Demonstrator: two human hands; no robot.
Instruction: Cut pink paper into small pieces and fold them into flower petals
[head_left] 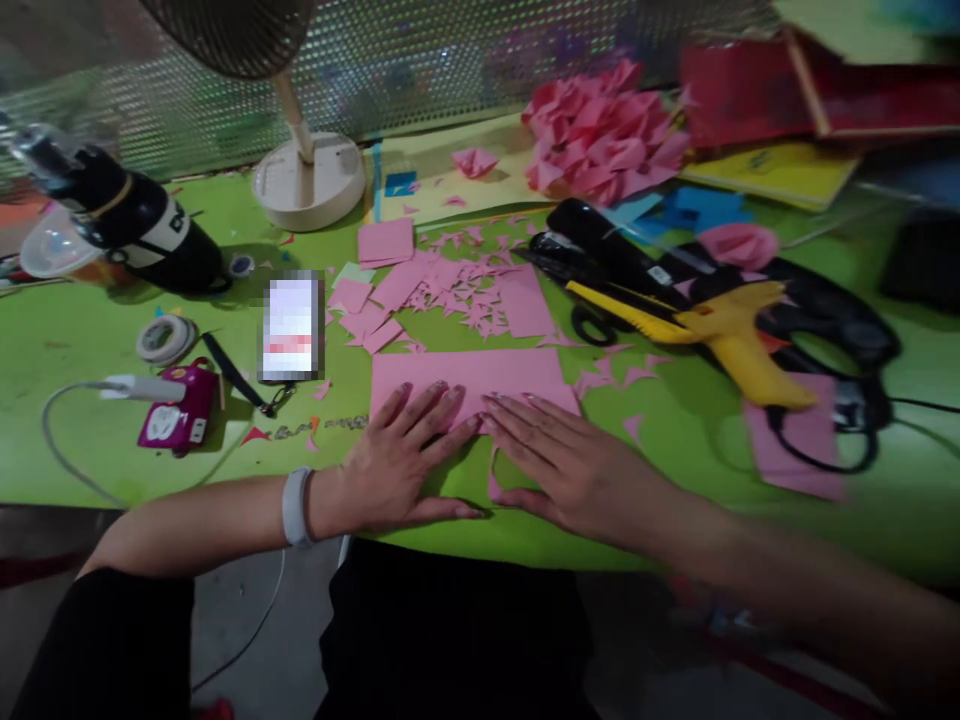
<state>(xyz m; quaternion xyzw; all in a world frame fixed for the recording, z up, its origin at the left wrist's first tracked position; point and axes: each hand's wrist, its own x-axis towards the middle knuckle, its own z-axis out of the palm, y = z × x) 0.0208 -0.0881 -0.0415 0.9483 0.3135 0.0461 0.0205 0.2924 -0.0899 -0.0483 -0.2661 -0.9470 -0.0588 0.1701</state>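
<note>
A wide rectangle of pink paper (469, 372) lies on the green table right in front of me. My left hand (397, 455) is palm down, its fingers spread flat over the paper's lower left part. My right hand (555, 455) lies over the lower right part, fingers stretched out and tips close to the left hand's. A small curved pink edge (493, 475) shows between the right thumb and fingers; what it belongs to is unclear. Just beyond the sheet are many small pink paper scraps (465, 290) and a stack of pink squares (386, 243).
To the right lie a yellow glue gun (739, 335) with its cord and a black stapler (607, 245). Folded pink paper pieces (604, 140) are heaped at the back. On the left are a phone (291, 325), a tape roll (165, 338), a purple device (178, 408), a black bottle (150, 220) and a fan (309, 180).
</note>
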